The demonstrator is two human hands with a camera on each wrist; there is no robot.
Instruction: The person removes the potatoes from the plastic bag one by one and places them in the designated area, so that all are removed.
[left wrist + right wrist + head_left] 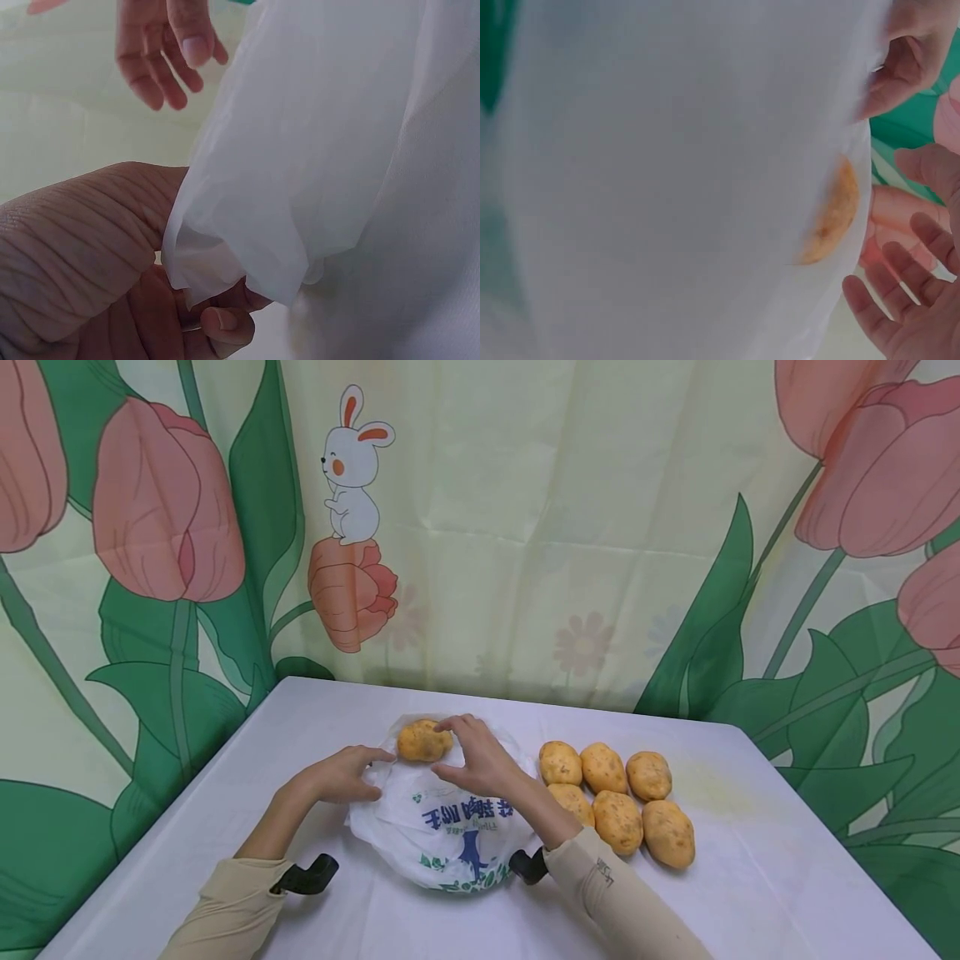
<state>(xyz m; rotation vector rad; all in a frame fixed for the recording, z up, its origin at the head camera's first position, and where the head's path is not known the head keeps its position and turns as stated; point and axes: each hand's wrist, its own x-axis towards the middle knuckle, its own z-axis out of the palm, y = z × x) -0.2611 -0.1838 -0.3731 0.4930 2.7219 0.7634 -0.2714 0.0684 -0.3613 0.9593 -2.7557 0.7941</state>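
A white plastic bag (408,852) printed in blue and green lies on the table. At its far side is a potato (422,742), partly visible past the bag's edge in the right wrist view. My left hand (339,777) holds the bag's rim on the left, its fingers curled under the thin plastic in the left wrist view. Above the bag, close to the potato's right side, is my right hand (480,762). Its fingers are spread and relaxed in the right wrist view, with nothing between them.
Right of the bag, several potatoes (617,821) sit grouped in two rows, beside my right forearm. A white cloth covers the table (757,877). Behind its far edge hangs a curtain (495,568) printed with tulips and a rabbit.
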